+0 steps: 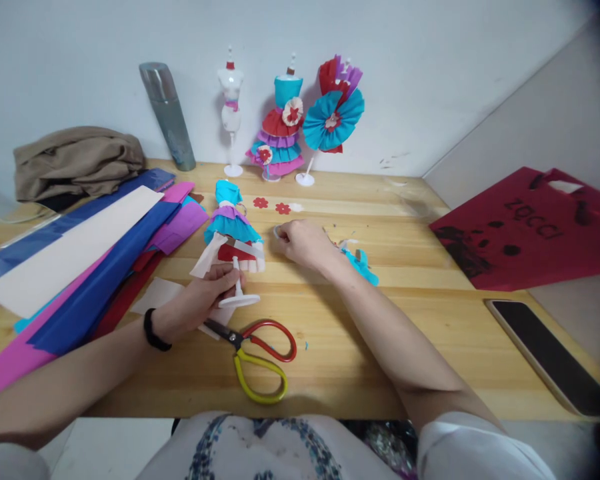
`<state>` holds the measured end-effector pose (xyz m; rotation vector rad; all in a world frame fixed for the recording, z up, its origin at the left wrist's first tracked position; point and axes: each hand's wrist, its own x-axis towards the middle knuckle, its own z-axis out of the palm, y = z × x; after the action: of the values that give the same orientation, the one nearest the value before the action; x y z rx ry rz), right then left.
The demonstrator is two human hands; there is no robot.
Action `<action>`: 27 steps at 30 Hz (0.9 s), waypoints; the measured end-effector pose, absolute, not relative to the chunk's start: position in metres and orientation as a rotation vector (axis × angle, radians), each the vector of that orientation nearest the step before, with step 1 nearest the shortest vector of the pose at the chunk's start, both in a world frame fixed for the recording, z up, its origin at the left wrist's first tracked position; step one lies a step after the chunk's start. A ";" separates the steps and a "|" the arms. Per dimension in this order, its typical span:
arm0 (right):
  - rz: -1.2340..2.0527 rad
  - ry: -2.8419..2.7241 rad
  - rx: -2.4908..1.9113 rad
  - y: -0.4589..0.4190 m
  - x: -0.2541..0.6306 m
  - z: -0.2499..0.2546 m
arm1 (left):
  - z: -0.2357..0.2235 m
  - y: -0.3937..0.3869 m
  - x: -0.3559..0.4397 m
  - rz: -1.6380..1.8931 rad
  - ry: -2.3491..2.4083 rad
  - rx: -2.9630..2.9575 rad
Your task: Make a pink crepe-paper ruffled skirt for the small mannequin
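Note:
My left hand [223, 283] is closed around the lower part of a small mannequin stand [239, 297], tilted over the table. The mannequin wears a crepe paper dress [235, 227] with turquoise, purple, red and white layers. A pale paper strip [209, 257] sticks out beside the skirt, and a translucent strip [247, 249] lies across it. To the right of the dress, my right hand [300, 241] has its fingers curled together near the tabletop. A pale rounded edge shows at its fingertips; what it holds is mostly hidden. Scissors [236, 340] with red and yellow handles lie below my left hand.
Several paper sheets [80, 247] are piled at the left. Behind stand a bare mannequin [231, 100], two dressed ones [285, 140] and a flask [167, 113]. Red paper flowers [283, 209] and turquoise scraps [361, 267] lie on the table. A red bag [525, 227] and a phone [545, 353] are right.

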<state>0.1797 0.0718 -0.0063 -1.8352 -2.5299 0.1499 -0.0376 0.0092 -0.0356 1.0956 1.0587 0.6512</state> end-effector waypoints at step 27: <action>0.929 -2.599 -1.387 0.075 0.187 -0.003 | -0.016 -0.008 -0.032 0.502 0.915 0.874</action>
<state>0.1871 0.0747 -0.0029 -1.3874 -2.5995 0.9289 -0.0318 -0.0077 -0.0163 0.8741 0.9149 0.5023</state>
